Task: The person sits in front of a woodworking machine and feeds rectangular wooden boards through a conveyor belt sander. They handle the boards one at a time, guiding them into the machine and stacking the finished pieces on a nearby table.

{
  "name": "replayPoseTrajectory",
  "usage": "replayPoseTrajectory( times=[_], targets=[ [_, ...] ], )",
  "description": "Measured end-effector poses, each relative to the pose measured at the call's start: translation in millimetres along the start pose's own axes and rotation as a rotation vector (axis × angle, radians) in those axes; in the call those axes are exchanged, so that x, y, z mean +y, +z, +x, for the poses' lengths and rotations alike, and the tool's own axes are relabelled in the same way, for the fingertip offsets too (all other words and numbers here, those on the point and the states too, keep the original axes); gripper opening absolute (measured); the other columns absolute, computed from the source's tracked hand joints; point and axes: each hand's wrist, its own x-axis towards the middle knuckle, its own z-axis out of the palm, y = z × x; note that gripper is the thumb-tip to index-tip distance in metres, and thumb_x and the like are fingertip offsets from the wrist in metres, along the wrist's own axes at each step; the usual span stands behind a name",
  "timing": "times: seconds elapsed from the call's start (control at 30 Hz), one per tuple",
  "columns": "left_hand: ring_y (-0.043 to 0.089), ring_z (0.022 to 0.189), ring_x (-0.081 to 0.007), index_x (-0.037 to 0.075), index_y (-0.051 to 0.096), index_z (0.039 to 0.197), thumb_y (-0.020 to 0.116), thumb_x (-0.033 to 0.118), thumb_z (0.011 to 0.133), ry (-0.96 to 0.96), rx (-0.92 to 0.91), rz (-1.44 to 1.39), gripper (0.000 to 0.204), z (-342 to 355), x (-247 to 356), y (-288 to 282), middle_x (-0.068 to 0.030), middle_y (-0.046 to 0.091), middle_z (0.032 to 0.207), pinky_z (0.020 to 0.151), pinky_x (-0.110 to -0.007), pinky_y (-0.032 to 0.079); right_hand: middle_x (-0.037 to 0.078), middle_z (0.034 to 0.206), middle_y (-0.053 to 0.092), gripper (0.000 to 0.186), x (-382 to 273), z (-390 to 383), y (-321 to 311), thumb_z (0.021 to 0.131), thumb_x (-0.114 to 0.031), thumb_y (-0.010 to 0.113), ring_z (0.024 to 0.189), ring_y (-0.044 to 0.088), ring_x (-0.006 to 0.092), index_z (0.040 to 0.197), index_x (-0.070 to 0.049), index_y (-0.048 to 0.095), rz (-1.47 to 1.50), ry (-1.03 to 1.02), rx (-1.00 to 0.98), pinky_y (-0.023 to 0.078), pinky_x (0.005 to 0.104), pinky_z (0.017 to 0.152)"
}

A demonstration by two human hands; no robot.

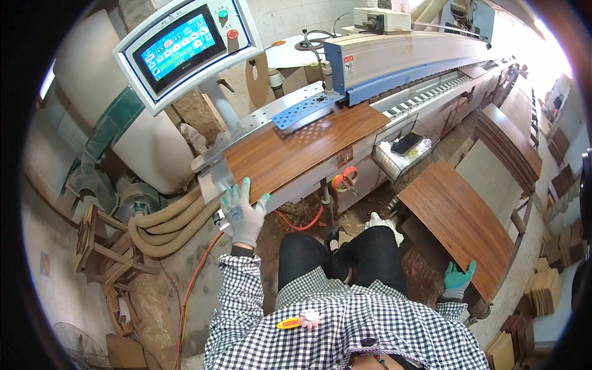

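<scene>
My left hand (pixel 245 217), in a grey glove with green fingertips, has its fingers spread. Its fingertips are at the near left end of a brown wood-grain board (pixel 308 151), which lies flat on the machine's infeed bed and reaches under a blue perforated plate (pixel 306 113). Low on the right, my right hand (pixel 457 282), also gloved, grips the near edge of a second wood-grain board (pixel 459 219). Part of that hand's fingers is hidden at the board's edge. This second board slants over a support beside my right knee.
A control panel with a lit screen (pixel 179 48) stands at upper left. A wire basket (pixel 404 148) and an orange tape roll (pixel 344 179) hang on the machine's front. Stacked boards (pixel 509 148) lie to the right. Thick hoses (pixel 163 231) and a wooden stool (pixel 102 243) are at left.
</scene>
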Motion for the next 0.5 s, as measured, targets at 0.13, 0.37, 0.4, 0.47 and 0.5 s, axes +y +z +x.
replayPoseTrajectory(
  times=[0.13, 0.37, 0.4, 0.47, 0.5],
  targets=[
    [0.037, 0.141, -0.0382, 0.017, 0.044, 0.149, 0.067, 0.048, 0.090, 0.043, -0.024, -0.039, 0.070, 6.4, 21.2, 13.9, -0.0222, 0.048, 0.147, 0.118, -0.056, 0.016, 0.003, 0.129, 0.059, 0.050, -10.4, -9.9, 3.8, 0.091, -0.039, 0.071, 0.112, 0.055, 0.0261, 0.131, -0.014, 0.058, 0.005, 0.034, -0.024, 0.044, 0.0435, 0.097],
    [0.036, 0.143, -0.0357, 0.014, 0.043, 0.150, 0.066, 0.045, 0.092, 0.280, -0.013, -0.249, 0.070, 5.8, 23.9, 12.8, -0.0171, 0.050, 0.147, 0.119, -0.055, 0.017, 0.003, 0.129, 0.058, 0.039, -27.7, -21.6, -10.3, 0.096, -0.017, 0.066, 0.108, 0.057, 0.0259, 0.134, -0.014, 0.059, -0.081, -0.092, -0.235, 0.047, 0.0447, 0.096],
    [0.036, 0.143, -0.0356, 0.013, 0.042, 0.150, 0.066, 0.044, 0.092, 0.301, 0.003, -0.273, 0.070, -1.6, 24.7, 10.6, -0.0168, 0.049, 0.148, 0.119, -0.055, 0.016, 0.004, 0.129, 0.058, 0.042, -25.7, -23.4, -14.2, 0.095, -0.011, 0.064, 0.106, 0.058, 0.0253, 0.136, -0.014, 0.058, -0.241, -0.195, -0.263, 0.049, 0.0440, 0.094],
    [0.034, 0.144, -0.0352, 0.012, 0.042, 0.150, 0.065, 0.045, 0.093, 0.327, 0.005, -0.309, 0.070, -16.3, 27.2, 3.4, -0.0162, 0.047, 0.150, 0.120, -0.055, 0.015, 0.006, 0.129, 0.057, 0.049, -17.2, -30.2, -19.5, 0.094, 0.000, 0.060, 0.103, 0.060, 0.0242, 0.141, -0.015, 0.055, -0.674, -0.443, -0.323, 0.053, 0.0425, 0.091],
    [0.034, 0.145, -0.0350, 0.011, 0.042, 0.150, 0.065, 0.046, 0.093, 0.333, -0.009, -0.321, 0.071, -24.7, 29.7, -0.8, -0.0160, 0.047, 0.150, 0.120, -0.055, 0.015, 0.009, 0.130, 0.057, 0.059, -14.6, -32.1, -16.8, 0.092, 0.011, 0.051, 0.099, 0.061, 0.0223, 0.145, -0.015, 0.051, -0.686, -0.456, -0.355, 0.056, 0.0396, 0.087]
  ],
)
